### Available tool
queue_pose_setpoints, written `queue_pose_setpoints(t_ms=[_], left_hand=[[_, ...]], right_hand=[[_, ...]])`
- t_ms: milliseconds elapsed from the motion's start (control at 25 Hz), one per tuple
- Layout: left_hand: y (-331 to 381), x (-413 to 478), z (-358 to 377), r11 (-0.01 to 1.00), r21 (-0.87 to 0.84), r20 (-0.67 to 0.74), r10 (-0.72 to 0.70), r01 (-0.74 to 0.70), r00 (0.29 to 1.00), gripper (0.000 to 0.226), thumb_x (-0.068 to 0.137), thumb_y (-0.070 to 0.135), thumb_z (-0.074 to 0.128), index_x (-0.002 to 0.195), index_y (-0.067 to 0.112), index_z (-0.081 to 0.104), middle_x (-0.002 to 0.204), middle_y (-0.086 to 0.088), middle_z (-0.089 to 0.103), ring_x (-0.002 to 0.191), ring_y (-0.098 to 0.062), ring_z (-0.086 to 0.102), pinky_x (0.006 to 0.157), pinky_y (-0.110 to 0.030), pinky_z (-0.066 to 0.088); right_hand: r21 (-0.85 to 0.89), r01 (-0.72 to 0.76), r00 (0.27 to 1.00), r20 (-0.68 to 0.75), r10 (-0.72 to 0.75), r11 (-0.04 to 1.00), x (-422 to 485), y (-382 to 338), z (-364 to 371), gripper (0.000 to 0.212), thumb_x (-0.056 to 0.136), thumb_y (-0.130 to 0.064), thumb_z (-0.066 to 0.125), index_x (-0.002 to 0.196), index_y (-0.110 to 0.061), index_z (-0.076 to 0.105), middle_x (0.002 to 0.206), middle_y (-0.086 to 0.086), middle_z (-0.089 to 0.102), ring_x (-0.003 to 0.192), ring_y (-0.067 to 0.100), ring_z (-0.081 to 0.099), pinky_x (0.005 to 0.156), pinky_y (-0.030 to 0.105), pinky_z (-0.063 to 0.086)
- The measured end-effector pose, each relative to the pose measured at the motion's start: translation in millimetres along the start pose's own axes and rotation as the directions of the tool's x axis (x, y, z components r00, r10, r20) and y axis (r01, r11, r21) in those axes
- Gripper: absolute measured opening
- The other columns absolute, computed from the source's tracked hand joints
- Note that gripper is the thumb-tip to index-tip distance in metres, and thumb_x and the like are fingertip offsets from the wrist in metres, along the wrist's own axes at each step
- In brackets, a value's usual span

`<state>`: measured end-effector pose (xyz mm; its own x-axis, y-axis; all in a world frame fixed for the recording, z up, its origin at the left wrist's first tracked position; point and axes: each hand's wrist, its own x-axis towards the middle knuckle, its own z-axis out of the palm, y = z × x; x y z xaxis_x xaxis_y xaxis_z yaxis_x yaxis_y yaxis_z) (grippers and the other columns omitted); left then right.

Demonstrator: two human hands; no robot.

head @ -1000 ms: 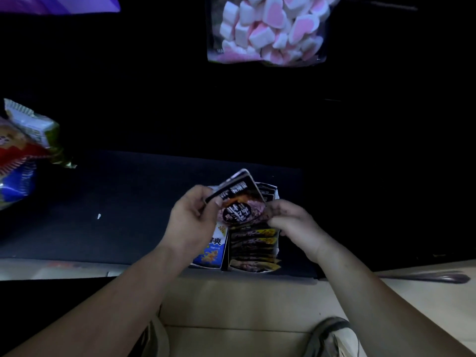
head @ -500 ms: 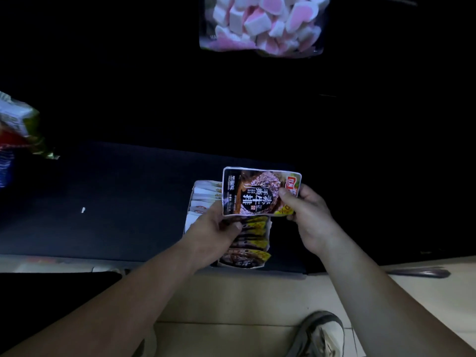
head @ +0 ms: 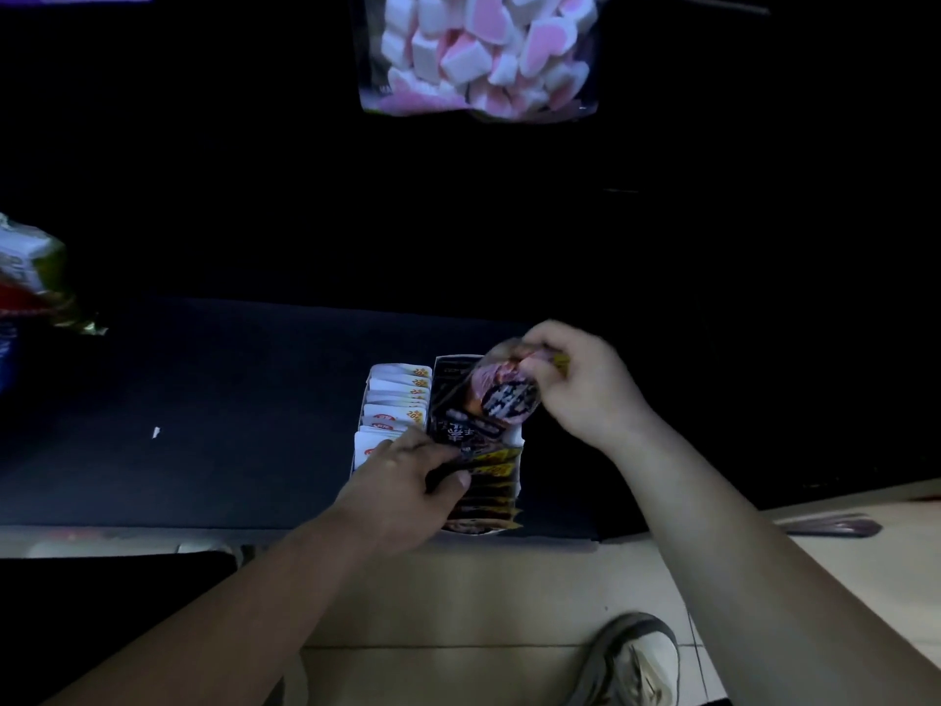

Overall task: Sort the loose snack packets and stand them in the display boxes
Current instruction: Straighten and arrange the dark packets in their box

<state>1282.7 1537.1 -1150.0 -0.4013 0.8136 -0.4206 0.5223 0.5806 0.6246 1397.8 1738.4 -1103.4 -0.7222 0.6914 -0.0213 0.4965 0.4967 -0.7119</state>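
Two display boxes stand side by side at the near edge of a dark shelf. The left box [head: 394, 407] holds several upright white packets. The right box [head: 501, 481] holds several dark packets with yellow corners. My right hand [head: 580, 384] grips the top of a dark snack packet [head: 501, 400], blurred, tilted over the back of the right box. My left hand [head: 407, 481] rests on the front of both boxes, its thumb and fingers pinching the standing dark packets near the box's middle. The left hand hides the front of the white packets.
A clear bag of pink and white marshmallows [head: 483, 53] hangs above at the back. Colourful snack bags [head: 30, 277] lie at the far left. The dark shelf surface [head: 229, 410] stretches left of the boxes. Pale floor and my shoe [head: 636, 659] show below.
The dark packet, held flat between both hands, is now in the right hand alone, tipped down toward the right box. My left hand dropped onto the standing packets.
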Motion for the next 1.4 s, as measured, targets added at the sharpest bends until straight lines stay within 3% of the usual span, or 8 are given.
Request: queue_pose_setpoints(t_ms=[160,320,480,600,920,1080,1280,1400], left_hand=[[0,-3,-4,0.993,-0.117,-0.074,-0.028,0.019,0.997,0.023,0.091,0.055,0.058,0.112,0.045,0.06,0.102,0.023,0.065,0.089,-0.001,0.062,0.079,-0.029,0.056],[-7,-4,-6,0.971,-0.233,-0.067,-0.081,0.063,0.994,0.014,0.091,0.045,0.065,0.104,0.045,0.061,0.105,0.03,0.064,0.092,0.004,0.061,0.086,-0.025,0.053],[-9,-2,-8,0.956,-0.285,-0.062,-0.091,0.07,0.994,0.014,0.092,0.04,0.066,0.105,0.044,0.062,0.106,0.028,0.065,0.088,0.006,0.061,0.08,-0.017,0.049],[-6,0,-8,0.941,-0.331,-0.067,-0.101,0.073,0.993,0.017,0.093,0.034,0.067,0.107,0.041,0.062,0.106,0.024,0.067,0.089,0.004,0.062,0.077,-0.015,0.048],[4,1,-13,0.959,-0.284,-0.068,-0.029,0.008,0.997,0.078,0.096,0.027,0.06,0.151,0.055,0.013,0.099,0.03,0.072,0.09,0.004,0.067,0.085,-0.03,0.058],[9,5,-11,0.977,-0.213,-0.107,-0.052,0.028,0.993,0.064,0.097,0.029,0.057,0.151,0.045,0.027,0.096,0.032,0.07,0.089,0.006,0.064,0.083,-0.033,0.058],[4,10,-6,0.988,0.134,-0.255,0.105,-0.072,0.961,0.038,0.09,0.038,0.058,0.128,0.033,0.061,0.12,0.015,0.05,0.109,-0.013,0.057,0.079,-0.037,0.058],[3,7,-2,0.997,-0.04,-0.139,0.066,-0.072,0.988,0.033,0.093,0.038,0.052,0.124,0.042,0.062,0.123,0.024,0.055,0.112,-0.007,0.059,0.089,-0.035,0.056]], right_hand=[[-0.283,0.062,0.988,0.15,-0.019,0.957,-2,-8,35,0.013,0.095,-0.03,0.065,0.098,-0.043,0.066,0.089,-0.013,0.068,0.086,0.015,0.064,0.075,0.037,0.057],[-0.191,-0.124,0.95,0.26,0.172,0.974,-1,8,55,0.015,0.093,-0.031,0.071,0.087,-0.044,0.072,0.089,-0.017,0.071,0.09,0.007,0.065,0.086,0.038,0.057],[-0.067,-0.2,0.888,0.409,0.21,0.977,9,9,45,0.029,0.099,-0.01,0.06,0.117,-0.029,0.072,0.107,-0.008,0.071,0.106,0.011,0.066,0.098,0.035,0.055],[0.055,-0.248,0.93,0.293,0.222,0.967,11,7,39,0.042,0.096,0.0,0.061,0.126,-0.03,0.062,0.095,-0.006,0.072,0.097,0.015,0.069,0.085,0.032,0.059],[0.294,-0.329,0.933,0.248,0.26,0.897,0,7,39,0.076,0.084,0.02,0.058,0.143,-0.029,0.053,0.098,-0.006,0.076,0.103,0.008,0.068,0.077,0.019,0.054],[0.249,-0.378,0.896,0.341,0.284,0.892,-3,8,29,0.076,0.079,0.025,0.042,0.134,-0.027,0.056,0.11,-0.008,0.072,0.102,-0.002,0.06,0.064,0.007,0.05],[0.127,-0.405,0.801,0.527,0.284,0.905,-6,4,30,0.07,0.073,0.016,0.045,0.122,-0.032,0.059,0.108,-0.006,0.076,0.116,0.014,0.065,0.093,0.03,0.053],[0.236,-0.395,0.854,0.45,0.261,0.888,-5,3,20,0.046,0.072,-0.006,0.062,0.112,-0.028,0.068,0.103,0.001,0.078,0.095,0.02,0.074,0.072,0.034,0.054]])
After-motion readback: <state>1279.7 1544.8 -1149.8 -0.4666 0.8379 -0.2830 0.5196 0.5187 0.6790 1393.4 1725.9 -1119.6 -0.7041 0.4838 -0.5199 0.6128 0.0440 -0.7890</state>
